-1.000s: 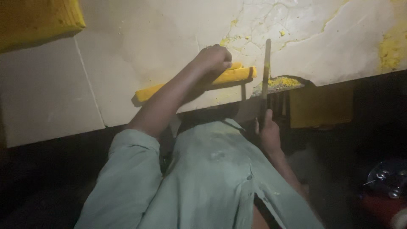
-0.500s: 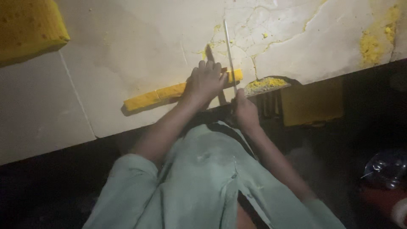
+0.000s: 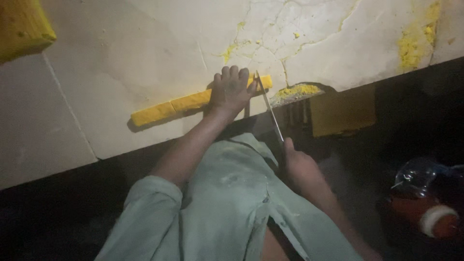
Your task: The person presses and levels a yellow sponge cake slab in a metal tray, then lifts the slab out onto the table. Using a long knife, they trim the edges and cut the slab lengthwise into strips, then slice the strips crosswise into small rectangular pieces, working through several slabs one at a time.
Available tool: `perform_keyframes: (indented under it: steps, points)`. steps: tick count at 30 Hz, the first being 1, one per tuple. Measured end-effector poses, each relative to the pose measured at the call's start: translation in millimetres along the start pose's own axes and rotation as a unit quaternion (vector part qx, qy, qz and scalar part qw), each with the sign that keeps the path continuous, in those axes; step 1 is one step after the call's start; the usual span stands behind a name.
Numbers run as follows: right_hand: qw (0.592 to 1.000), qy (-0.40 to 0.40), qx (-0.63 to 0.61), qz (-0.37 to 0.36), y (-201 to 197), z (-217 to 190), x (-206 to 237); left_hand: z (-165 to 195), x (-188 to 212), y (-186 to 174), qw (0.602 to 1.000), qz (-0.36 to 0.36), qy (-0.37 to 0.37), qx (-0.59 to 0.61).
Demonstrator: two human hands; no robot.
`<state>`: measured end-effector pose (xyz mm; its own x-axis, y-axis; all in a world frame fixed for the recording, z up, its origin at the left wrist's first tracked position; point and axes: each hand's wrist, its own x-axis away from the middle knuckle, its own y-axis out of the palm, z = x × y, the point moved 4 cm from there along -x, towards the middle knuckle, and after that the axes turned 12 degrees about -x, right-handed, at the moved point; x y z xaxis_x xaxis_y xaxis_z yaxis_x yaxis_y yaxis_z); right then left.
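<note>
A long yellow bar (image 3: 169,106) lies near the front edge of a pale stone slab (image 3: 121,53). My left hand (image 3: 231,89) presses down on the bar's right end with fingers spread flat. My right hand (image 3: 298,166) grips the handle of a long thin knife (image 3: 268,108). The blade slants up from the slab's edge, and its tip rests at the bar's right end, beside my left fingers. Yellow crumbs (image 3: 296,90) lie just right of the blade.
A big yellow block (image 3: 21,26) sits at the slab's top left corner. Yellow smears (image 3: 415,41) mark the slab at right. A dark yellow box shape (image 3: 342,110) hangs below the slab's edge. A plastic-wrapped red object (image 3: 425,203) lies low right in the dark.
My left hand has flattened on the bar's right end. The knife has tilted from near upright to a slant, and my right hand has drawn back below the slab's edge.
</note>
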<state>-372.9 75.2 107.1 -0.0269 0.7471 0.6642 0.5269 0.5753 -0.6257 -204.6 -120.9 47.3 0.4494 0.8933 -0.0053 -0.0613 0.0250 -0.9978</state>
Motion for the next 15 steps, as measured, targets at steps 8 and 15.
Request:
perform_keyframes:
  steps: [8,15]
  points:
    - [0.997,-0.015,-0.046,0.062,31,4,-90,1,-7,-23,0.997,-0.072,0.016,0.002]
    - [0.970,-0.089,-0.120,0.191,5,49,-152,-67,-58,-16,0.948,-0.208,-0.117,0.211]
